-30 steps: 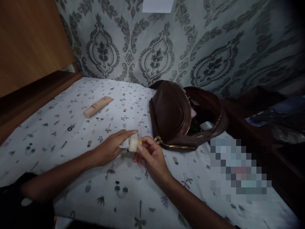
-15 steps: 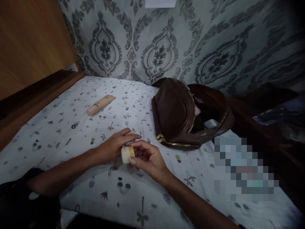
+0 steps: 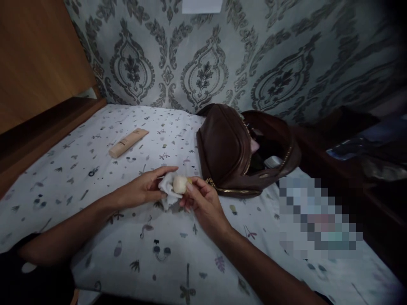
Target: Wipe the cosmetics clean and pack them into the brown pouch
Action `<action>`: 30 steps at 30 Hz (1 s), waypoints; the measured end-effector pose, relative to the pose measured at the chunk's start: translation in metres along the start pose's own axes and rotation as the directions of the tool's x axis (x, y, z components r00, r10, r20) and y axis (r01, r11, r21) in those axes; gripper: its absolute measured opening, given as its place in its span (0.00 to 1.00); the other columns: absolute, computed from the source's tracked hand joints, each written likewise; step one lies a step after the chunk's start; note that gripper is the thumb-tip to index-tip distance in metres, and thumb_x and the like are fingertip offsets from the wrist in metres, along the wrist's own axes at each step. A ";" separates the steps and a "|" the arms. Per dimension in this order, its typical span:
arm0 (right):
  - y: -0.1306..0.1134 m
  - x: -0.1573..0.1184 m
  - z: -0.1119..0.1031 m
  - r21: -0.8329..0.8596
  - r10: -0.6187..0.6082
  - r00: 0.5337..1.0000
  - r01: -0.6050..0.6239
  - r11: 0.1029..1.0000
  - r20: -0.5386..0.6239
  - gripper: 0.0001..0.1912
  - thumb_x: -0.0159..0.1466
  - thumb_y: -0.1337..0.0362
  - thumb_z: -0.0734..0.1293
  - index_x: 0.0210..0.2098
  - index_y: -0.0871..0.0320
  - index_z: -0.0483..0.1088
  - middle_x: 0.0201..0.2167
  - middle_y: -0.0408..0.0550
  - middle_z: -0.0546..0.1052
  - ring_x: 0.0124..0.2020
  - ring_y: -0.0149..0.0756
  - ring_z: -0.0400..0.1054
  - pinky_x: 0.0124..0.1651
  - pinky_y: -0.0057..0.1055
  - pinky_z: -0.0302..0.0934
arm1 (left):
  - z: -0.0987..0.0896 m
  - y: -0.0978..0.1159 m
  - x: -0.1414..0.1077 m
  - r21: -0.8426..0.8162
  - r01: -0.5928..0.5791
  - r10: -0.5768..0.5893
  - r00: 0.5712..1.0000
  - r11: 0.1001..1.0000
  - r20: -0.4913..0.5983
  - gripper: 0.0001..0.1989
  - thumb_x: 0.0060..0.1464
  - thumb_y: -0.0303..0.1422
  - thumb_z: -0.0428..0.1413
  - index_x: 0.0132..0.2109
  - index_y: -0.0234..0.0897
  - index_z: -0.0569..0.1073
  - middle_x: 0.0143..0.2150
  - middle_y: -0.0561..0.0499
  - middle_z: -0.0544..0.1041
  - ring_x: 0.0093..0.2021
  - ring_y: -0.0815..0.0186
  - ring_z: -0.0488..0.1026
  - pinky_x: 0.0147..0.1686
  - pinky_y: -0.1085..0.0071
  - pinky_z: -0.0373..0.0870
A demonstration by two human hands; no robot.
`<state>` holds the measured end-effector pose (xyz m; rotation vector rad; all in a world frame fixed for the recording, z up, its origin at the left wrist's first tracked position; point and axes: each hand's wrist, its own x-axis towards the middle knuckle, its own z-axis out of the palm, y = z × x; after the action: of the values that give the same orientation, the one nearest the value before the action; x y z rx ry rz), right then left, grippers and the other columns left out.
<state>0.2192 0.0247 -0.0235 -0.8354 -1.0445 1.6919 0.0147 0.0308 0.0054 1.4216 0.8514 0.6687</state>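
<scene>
A small cream-white jar (image 3: 180, 185) with a yellow lid is gripped between the thumb and fingers of my right hand (image 3: 205, 203), its pale end turned to the left. My left hand (image 3: 144, 186) is closed on a crumpled white tissue or cloth (image 3: 168, 184), which touches the jar's pale end. Both hands are just above the printed sheet (image 3: 127, 245). Part of the yellow lid is hidden by my right fingers.
A beige squeeze tube (image 3: 129, 142) lies on the sheet at the back left. An unzipped brown leather bag (image 3: 222, 144) stands behind my right hand. A wooden panel (image 3: 34, 59) borders the left side, and patterned wallpaper (image 3: 203, 63) the back. A pixelated item (image 3: 318, 218) lies right.
A white tissue or cloth now shows in my left hand, against the jar. My right hand has raised the jar slightly and turned it. The view has shifted a little to the right.
</scene>
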 end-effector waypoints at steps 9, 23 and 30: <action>-0.001 -0.002 0.002 -0.112 -0.137 0.989 0.131 0.985 -0.054 0.22 0.51 0.54 0.80 0.36 0.55 0.68 0.30 0.38 0.75 0.21 0.23 0.63 0.21 0.21 0.59 | 0.023 -0.017 0.004 0.001 -0.032 0.032 0.982 0.999 -0.187 0.33 0.54 0.35 0.63 0.64 0.38 0.65 0.53 0.45 0.76 0.44 0.61 0.76 0.40 0.66 0.77; 0.003 0.001 -0.009 -0.225 -0.258 0.965 0.243 0.944 -0.041 0.18 0.54 0.62 0.77 0.43 0.52 0.72 0.34 0.41 0.76 0.29 0.29 0.69 0.30 0.26 0.65 | 0.022 -0.013 0.005 0.025 -0.032 0.037 0.966 0.999 -0.255 0.24 0.57 0.40 0.61 0.58 0.36 0.72 0.35 0.54 0.76 0.24 0.71 0.70 0.25 0.75 0.71; 0.003 0.001 -0.016 -0.519 -0.474 0.873 0.460 0.720 0.117 0.20 0.57 0.70 0.74 0.48 0.48 0.77 0.35 0.43 0.73 0.32 0.31 0.68 0.30 0.25 0.65 | 0.019 -0.018 0.001 0.432 -0.129 0.281 0.908 0.893 -0.310 0.25 0.59 0.39 0.60 0.62 0.39 0.70 0.59 0.44 0.76 0.56 0.55 0.73 0.58 0.59 0.69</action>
<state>0.2316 0.0297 -0.0323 -0.8337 -1.5980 0.9569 0.0295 0.0195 -0.0135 1.8118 1.1897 0.9857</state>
